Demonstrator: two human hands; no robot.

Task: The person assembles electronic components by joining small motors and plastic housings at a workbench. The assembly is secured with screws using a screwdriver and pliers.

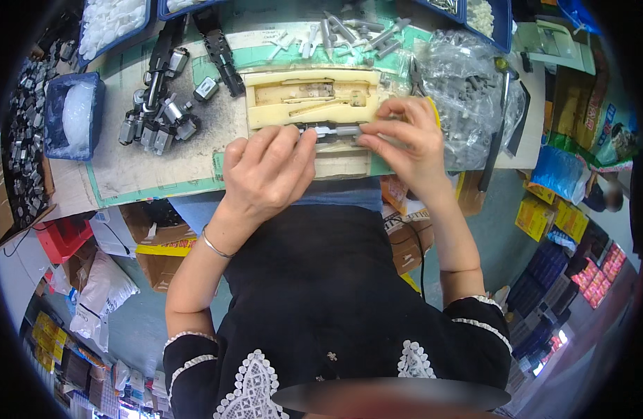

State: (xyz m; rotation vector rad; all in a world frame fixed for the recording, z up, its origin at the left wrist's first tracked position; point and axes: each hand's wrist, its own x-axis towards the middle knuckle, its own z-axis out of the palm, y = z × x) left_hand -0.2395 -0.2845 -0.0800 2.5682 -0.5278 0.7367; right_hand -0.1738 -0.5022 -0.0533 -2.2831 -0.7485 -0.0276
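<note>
In front of the cream moulded fixture [265, 98], a slim grey-and-black part [342, 130] lies level between my two hands. My left hand [269, 171] is closed, its fingertips pinching the black left end. Thumb and forefinger of my right hand [412, 143] pinch the grey rod-like right end, the other fingers curled above. The fingers hide both ends of the part. Small metal pieces sit in the fixture's recess. Just beyond my right hand are pliers [417, 75] with a yellow handle, partly covered by that hand.
Grey plastic pieces [328, 38] lie loose behind the fixture. To the right is a clear bag [468, 91] of grey parts. Dark metal-ended assemblies [161, 122] pile up at left, beside a blue bin [54, 140]. More blue trays [148, 15] line the back edge.
</note>
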